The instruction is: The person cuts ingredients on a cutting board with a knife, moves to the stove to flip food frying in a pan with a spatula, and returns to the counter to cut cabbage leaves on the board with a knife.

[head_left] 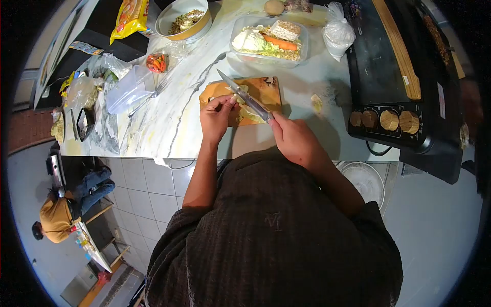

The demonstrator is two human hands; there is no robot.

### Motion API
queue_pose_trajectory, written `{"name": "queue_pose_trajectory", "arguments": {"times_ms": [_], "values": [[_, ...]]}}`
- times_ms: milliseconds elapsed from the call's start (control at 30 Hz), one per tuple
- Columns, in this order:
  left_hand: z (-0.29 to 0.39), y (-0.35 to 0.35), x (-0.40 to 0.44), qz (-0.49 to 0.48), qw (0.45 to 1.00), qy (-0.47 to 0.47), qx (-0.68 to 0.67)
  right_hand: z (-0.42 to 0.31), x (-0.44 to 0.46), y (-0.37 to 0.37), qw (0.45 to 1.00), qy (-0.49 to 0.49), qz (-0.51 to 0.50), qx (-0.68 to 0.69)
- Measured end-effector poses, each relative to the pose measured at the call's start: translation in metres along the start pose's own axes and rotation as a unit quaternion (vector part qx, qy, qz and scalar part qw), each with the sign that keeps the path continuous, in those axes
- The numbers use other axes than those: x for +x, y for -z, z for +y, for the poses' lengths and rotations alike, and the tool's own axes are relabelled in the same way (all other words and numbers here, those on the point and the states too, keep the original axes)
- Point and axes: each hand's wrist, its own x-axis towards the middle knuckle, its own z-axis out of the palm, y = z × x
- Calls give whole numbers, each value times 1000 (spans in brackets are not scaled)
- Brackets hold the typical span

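My right hand point(296, 138) is wrapped around the dark handle of a kitchen knife point(248, 100). The blade slants up and left over a wooden cutting board point(271, 94). Close to the blade, the fingers of my left hand point(215, 116) pinch a small pale piece of food point(233, 99), perhaps a garlic clove; it is mostly hidden by the fingertips. Pale scraps lie on the board below the knife, and a few dark bits sit at its far right corner. To the right of the board, another pale peel-like scrap point(316, 103) lies on the counter.
Behind the board stands a clear plastic container point(268, 59) with cabbage, a carrot and a tempeh-like block. A bowl point(184, 36), red chillies point(157, 62) and a clear tub point(130, 89) are leftward. Rightward are a bag of white powder point(338, 33) and a black stove point(383, 77). A person point(56, 220) sits behind, left.
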Motion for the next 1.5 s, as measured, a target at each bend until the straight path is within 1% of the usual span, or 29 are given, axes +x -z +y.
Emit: {"name": "queue_pose_trajectory", "arguments": {"times_ms": [100, 167, 233, 267, 367, 400, 467, 567, 667, 733, 900, 1000, 1067, 1200, 1267, 1300, 1367, 1400, 1433, 1500], "values": [[-3, 1, 0, -1, 1000, 1, -3, -2, 5, 1, 999, -17, -20, -34], [-4, 1, 1, 0, 999, -32, -5, -1, 8, 0, 998, -28, -28, -48], [-2, -1, 0, 3, 999, -44, 14, 1, 13, -4, 995, -1, -28, -96], [-2, -1, 0, 11, 998, -57, 34, 0, 14, -4, 995, -3, -26, -95], [-3, 1, 0, 7, 997, -69, 44, -1, 14, -4, 996, -14, -22, -80], [-1, 1, 0, 5, 997, -69, 44, 0, 16, -4, 997, -4, -21, -77], [2, 2, -1, 5, 985, -120, 127, 1, 19, -2, 997, 4, -21, -73], [4, -2, 0, 11, 987, -119, 103, -1, 21, 0, 996, 8, -26, -81], [9, -4, 0, 7, 991, -94, 100, -5, 17, -6, 995, 11, -5, -97], [9, -4, 1, 8, 990, -92, 105, -5, 18, -11, 991, 2, 14, -131], [6, -3, 5, 0, 988, -107, 116, -7, 21, -13, 991, 0, 9, -131], [0, -4, 6, -2, 993, -87, 85, -5, 27, -15, 992, 1, 3, -128], [0, -6, 6, 3, 991, -75, 115, -4, 31, -16, 993, 1, 2, -122], [3, -3, 5, 5, 988, -91, 122, -2, 34, -18, 992, 6, 6, -127], [-2, -3, 6, -7, 997, -70, 32, 0, 34, -22, 992, 7, 14, -127], [1, -4, 5, -5, 997, -73, 32, 2, 35, -23, 991, 20, 26, -127], [6, -12, 0, -1, 998, -58, -36, 3, 35, -24, 991, 35, 38, -126], [4, -16, -1, 0, 995, -84, -50, 4, 34, -24, 991, 41, 42, -123], [2, -17, -2, 2, 995, -85, -49, 4, 35, -24, 991, 46, 46, -120], [-1, -18, -4, 24, 997, -66, 25, 6, 37, -28, 990, 45, 51, -123]]}}
